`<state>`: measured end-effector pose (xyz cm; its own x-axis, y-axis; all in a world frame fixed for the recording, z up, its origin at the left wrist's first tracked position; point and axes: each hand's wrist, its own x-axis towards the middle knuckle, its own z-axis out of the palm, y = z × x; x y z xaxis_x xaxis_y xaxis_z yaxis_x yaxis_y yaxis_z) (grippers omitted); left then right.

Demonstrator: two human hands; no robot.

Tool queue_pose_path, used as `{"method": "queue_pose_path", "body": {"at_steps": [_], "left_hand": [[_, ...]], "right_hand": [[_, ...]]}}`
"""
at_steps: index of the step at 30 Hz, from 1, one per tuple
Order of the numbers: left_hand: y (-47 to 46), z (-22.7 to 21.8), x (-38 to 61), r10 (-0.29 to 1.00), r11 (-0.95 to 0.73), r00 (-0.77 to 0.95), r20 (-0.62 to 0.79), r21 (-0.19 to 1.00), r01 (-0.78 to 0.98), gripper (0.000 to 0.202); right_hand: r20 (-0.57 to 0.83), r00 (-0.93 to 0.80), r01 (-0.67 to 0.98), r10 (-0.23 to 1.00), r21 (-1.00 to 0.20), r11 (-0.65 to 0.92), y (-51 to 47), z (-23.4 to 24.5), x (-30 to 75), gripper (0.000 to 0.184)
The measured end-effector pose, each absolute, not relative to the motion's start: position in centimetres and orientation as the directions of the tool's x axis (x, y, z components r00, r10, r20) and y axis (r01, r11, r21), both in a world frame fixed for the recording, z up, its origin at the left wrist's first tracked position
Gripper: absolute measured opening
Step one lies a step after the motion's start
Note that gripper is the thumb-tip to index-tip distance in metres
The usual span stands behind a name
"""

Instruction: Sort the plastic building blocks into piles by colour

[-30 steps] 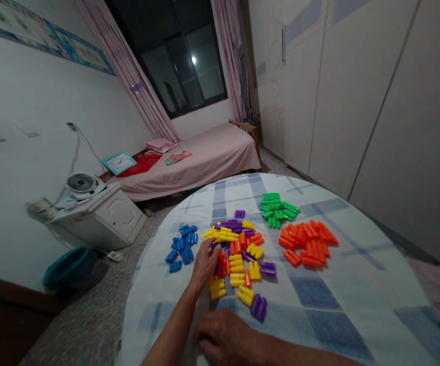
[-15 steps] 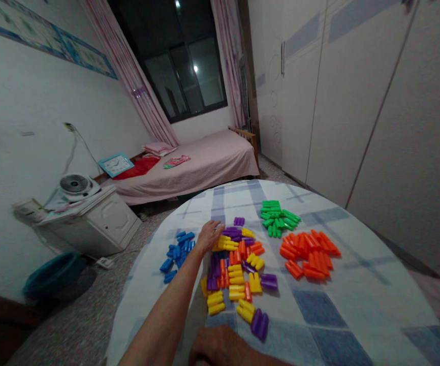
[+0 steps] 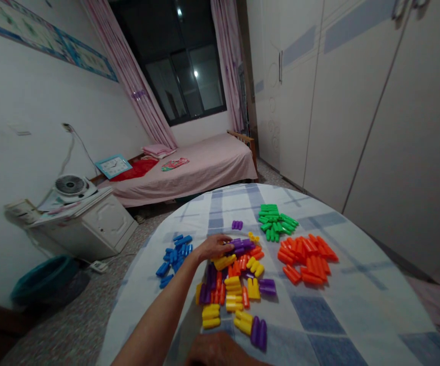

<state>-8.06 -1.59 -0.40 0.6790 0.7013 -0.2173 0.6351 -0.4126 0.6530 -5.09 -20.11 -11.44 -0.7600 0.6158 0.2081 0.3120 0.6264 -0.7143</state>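
Note:
My left hand [image 3: 215,247] reaches over the far side of a mixed pile of plastic building blocks. Its thumb and fingers are closed on the near end of some purple blocks [image 3: 242,246]. Just below it lies a yellow block [image 3: 224,262]; orange blocks [image 3: 240,265] are close by, with more yellow and purple ones mixed in. At the bottom edge my right hand [image 3: 214,349] rests low and blurred. Its fingers are hidden, so I cannot see whether it holds anything. Nearest to it are a yellow block [image 3: 211,316] and a purple block [image 3: 258,333].
Blue blocks [image 3: 175,256] lie left of the pile, green blocks [image 3: 275,221] behind on the right, orange-red blocks [image 3: 308,258] at right. A lone purple block [image 3: 237,224] sits beyond. All are on a round table [image 3: 357,269] with a checked cloth.
My left hand has closed on the purple blocks and shifted them slightly right and nearer. A small yellow block beside them has turned. The view has tilted slightly.

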Motion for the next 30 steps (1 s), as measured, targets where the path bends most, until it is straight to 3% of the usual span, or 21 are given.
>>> {"method": "queue_pose_path", "body": {"at_steps": [4, 12, 18, 22, 26, 30], "left_hand": [[-2.6, 0.7, -7.7, 0.716, -0.413, 0.661, -0.223, 0.628, 0.659, 0.059], [-2.4, 0.6, -6.8, 0.762, -0.460, 0.642, -0.086, 0.626, 0.630, 0.047], [-2.9, -0.1, -5.8, 0.809, -0.540, 0.581, 0.089, 0.500, 0.677, 0.035], [-4.3, -0.1, -4.1, 0.699, -0.694, 0.678, 0.227, 0.445, 0.566, 0.026], [-6.1, -0.3, -1.7, 0.515, -0.849, 0.825, 0.234, 0.273, 0.453, 0.020], [-7.4, -0.5, 0.1, 0.561, -0.824, 0.812, 0.162, 0.022, 0.566, 0.024]], "right_hand": [[0.247, -0.718, 0.307, 0.650, -0.725, 0.616, -20.6, -10.4, -4.7, 0.023], [0.251, -0.703, 0.310, 0.665, -0.734, 0.604, -21.5, -7.6, -3.6, 0.026], [0.242, -0.700, 0.308, 0.672, -0.746, 0.590, -21.3, -7.9, -4.0, 0.032], [0.269, -0.686, 0.253, 0.676, -0.783, 0.568, -21.4, -8.5, -4.0, 0.034], [0.248, -0.667, 0.243, 0.703, -0.820, 0.519, -21.5, -9.0, -4.2, 0.029], [0.197, -0.607, 0.274, 0.770, -0.858, 0.436, -20.8, -9.4, -6.6, 0.031]]}}
